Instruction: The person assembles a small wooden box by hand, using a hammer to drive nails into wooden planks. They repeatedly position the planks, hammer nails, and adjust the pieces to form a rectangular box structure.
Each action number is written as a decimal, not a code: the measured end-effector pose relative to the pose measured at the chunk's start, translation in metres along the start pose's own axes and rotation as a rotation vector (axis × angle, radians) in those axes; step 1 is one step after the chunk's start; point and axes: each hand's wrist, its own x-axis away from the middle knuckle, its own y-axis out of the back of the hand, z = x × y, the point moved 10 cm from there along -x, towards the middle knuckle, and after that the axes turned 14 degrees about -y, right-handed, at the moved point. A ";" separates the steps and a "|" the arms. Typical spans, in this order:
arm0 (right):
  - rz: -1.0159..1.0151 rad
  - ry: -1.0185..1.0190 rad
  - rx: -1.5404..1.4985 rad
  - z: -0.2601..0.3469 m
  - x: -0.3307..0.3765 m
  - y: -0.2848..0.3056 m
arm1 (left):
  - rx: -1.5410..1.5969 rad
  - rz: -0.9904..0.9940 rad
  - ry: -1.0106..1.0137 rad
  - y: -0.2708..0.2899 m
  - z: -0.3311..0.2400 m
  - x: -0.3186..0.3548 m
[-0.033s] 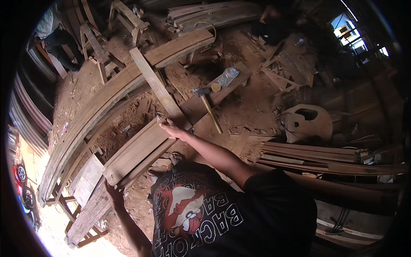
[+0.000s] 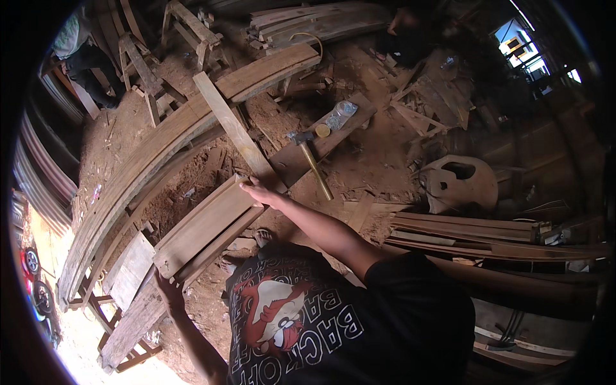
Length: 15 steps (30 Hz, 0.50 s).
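Observation:
A short brown wooden board [image 2: 204, 219] lies along a thicker timber beam [image 2: 133, 324]. My left hand [image 2: 169, 294] is closed on its near left corner, some fingers hidden beneath the edge. At the far end my right hand [image 2: 259, 192] grips the same board, thumb on top. Beyond the right hand a light plank [image 2: 234, 128] runs across to a long curved timber [image 2: 151, 149]. A pale, flat board [image 2: 133, 269] rests beside the left hand. Farther right, a hammer [image 2: 314, 168] with a yellowish handle lies partly on another plank [image 2: 340, 136].
A clear plastic bag [image 2: 341, 115] and a round yellow item [image 2: 323, 131] are near the hammer head. Wooden trestles [image 2: 142, 70] stand at the back left, near another person [image 2: 90, 61]. Stacked planks [image 2: 468, 234] and a cut-out wood piece [image 2: 459, 184] lie at right.
The board's near end and my left hand have shifted very slightly left. Both hands keep their grip.

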 end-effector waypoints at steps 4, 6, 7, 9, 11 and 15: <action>-0.068 0.025 0.167 0.015 -0.003 0.024 | -0.467 0.034 -0.238 -0.033 -0.088 -0.002; -0.098 -0.040 0.181 0.017 -0.001 0.039 | -0.563 0.130 -0.255 -0.068 -0.126 -0.005; -0.077 -0.008 0.162 0.028 0.000 0.045 | -0.669 0.087 -0.248 -0.084 -0.141 -0.015; 0.010 -0.002 0.145 0.033 0.007 0.046 | -0.744 0.075 -0.314 -0.111 -0.169 -0.011; -0.052 0.005 0.128 0.035 0.011 0.054 | -0.717 0.082 -0.404 -0.138 -0.190 0.000; -0.079 0.012 0.053 0.023 0.010 0.060 | -0.674 0.070 -0.433 -0.164 -0.210 0.010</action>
